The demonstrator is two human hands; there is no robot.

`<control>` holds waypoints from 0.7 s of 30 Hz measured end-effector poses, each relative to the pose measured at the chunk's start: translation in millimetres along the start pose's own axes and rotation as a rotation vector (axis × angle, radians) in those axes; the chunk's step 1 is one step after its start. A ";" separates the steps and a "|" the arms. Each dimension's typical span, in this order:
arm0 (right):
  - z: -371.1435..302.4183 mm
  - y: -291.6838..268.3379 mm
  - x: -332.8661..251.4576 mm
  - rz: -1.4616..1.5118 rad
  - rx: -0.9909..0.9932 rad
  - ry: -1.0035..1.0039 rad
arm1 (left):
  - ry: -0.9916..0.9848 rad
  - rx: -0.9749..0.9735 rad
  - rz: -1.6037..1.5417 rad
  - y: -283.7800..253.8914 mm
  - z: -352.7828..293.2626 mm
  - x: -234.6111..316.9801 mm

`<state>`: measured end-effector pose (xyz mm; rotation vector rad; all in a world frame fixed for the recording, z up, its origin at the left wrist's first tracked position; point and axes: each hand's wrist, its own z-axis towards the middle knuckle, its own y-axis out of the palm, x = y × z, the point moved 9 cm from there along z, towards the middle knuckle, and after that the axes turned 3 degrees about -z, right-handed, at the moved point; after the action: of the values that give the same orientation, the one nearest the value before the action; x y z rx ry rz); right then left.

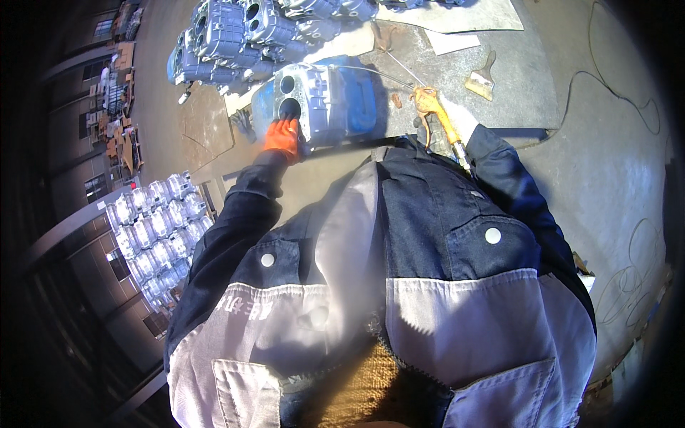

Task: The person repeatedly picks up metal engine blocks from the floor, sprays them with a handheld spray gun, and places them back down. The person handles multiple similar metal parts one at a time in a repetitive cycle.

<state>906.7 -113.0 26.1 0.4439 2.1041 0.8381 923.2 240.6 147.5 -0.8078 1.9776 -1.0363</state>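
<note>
My left hand (283, 140), in an orange-red glove, grips the near edge of a silvery cast-metal housing (317, 96). Its fingers reach to the lower round hole, where the tips are hard to see. The housing rests against a blue block or container (362, 100) on the bench. To its right, my right hand (464, 123), washed out by bright light, is closed on an air blow gun (444, 120) with an orange handle. A long thin nozzle points from the gun toward the far side, and a metal coupling sits at its near end. Some right-hand fingers cannot be made out.
Several similar castings (242, 32) crowd the far left of the bench (514, 85). A paintbrush (481, 77) and a white sheet (452, 41) lie at the far right. Stacked shiny castings (160, 228) stand at left; a hose (571, 96) trails over the floor at right.
</note>
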 end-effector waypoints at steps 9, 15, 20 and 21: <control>2.6 4.1 -2.8 0.126 -0.143 -0.037 | -0.006 -0.008 0.022 0.7 -1.4 0.1; 2.3 1.6 -0.6 0.145 -0.168 0.024 | -0.080 -0.071 -0.046 -4.9 1.8 -0.7; 3.9 -5.8 0.7 0.168 -0.149 -0.022 | -0.064 0.004 -0.025 -9.0 -0.1 1.0; 5.4 -6.7 1.5 0.187 -0.150 -0.030 | -0.067 -0.024 -0.033 -6.5 -0.3 0.0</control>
<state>909.9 -114.7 18.2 0.5751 1.9774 1.0819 924.2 237.7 153.2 -0.8797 1.9291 -0.9933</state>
